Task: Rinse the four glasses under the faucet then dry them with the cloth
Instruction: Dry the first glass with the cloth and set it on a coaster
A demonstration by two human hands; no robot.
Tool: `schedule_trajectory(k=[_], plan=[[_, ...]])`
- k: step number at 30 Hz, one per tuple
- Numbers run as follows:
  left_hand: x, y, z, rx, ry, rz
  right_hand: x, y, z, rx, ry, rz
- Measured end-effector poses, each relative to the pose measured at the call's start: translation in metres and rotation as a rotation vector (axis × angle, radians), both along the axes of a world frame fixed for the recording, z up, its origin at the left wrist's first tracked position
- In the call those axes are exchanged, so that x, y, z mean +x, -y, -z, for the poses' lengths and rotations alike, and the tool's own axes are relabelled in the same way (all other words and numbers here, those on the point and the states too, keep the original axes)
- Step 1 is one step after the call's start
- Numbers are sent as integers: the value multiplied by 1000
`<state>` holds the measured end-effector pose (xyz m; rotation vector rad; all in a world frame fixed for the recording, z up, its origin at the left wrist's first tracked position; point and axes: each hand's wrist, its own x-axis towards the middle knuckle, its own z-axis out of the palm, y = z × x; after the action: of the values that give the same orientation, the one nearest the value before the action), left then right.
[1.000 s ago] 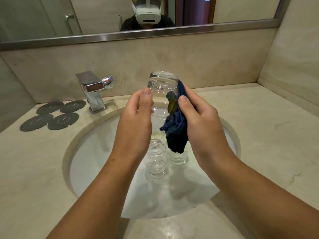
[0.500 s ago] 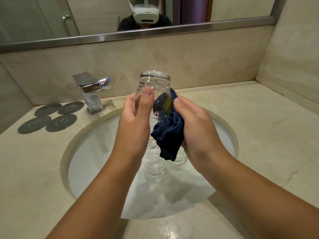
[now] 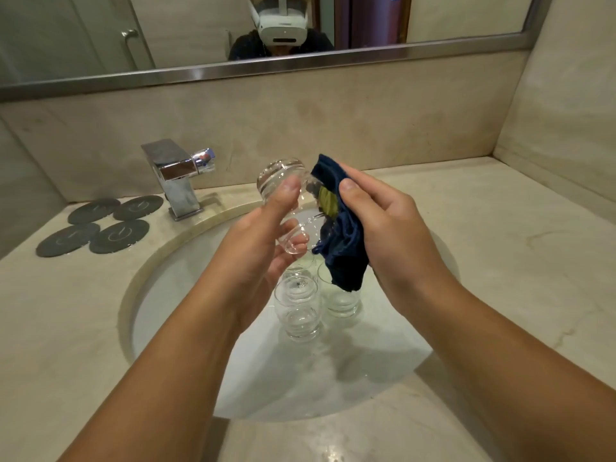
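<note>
My left hand point(image 3: 263, 241) grips a clear glass point(image 3: 283, 186) above the sink, tilted with its thick base up and to the left. My right hand point(image 3: 393, 228) holds a dark blue cloth point(image 3: 343, 238) pressed against the glass's right side, near its mouth. Below them, in the white basin point(image 3: 186, 278), stand more clear glasses: one point(image 3: 298, 308) in front and one point(image 3: 341, 300) to its right, partly hidden by the hanging cloth. Another glass behind them is mostly covered by my left hand.
A chrome faucet point(image 3: 176, 178) stands at the back left of the basin, no water running. Several dark round coasters point(image 3: 100, 225) lie on the marble counter point(image 3: 500, 261) to the left. A mirror and wall run behind; a side wall closes the right.
The held glass has tipped from upright-inverted to leaning left. The cloth has moved from the glass's side toward its mouth. Both hands shifted slightly lower.
</note>
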<state>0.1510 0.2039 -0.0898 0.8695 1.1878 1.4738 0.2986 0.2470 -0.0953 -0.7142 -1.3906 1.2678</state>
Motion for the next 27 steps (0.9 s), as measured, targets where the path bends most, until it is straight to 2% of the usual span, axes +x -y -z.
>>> schedule_trajectory(k=[5,10,13,16,22,27], plan=[[-1,-4,2,-27,201,-181,-1,0,1,-80,131,-41],[-7,-3,-3,63,190,-325,1,9,-4,173,194,101],[-9,-4,-2,80,211,-328,2,14,-2,317,226,104],[-7,-2,-1,74,208,-270,-2,17,4,374,307,91],[4,0,-1,128,7,-183,-5,22,3,322,372,40],[5,2,-1,216,-172,-156,-4,23,-2,256,425,-124]])
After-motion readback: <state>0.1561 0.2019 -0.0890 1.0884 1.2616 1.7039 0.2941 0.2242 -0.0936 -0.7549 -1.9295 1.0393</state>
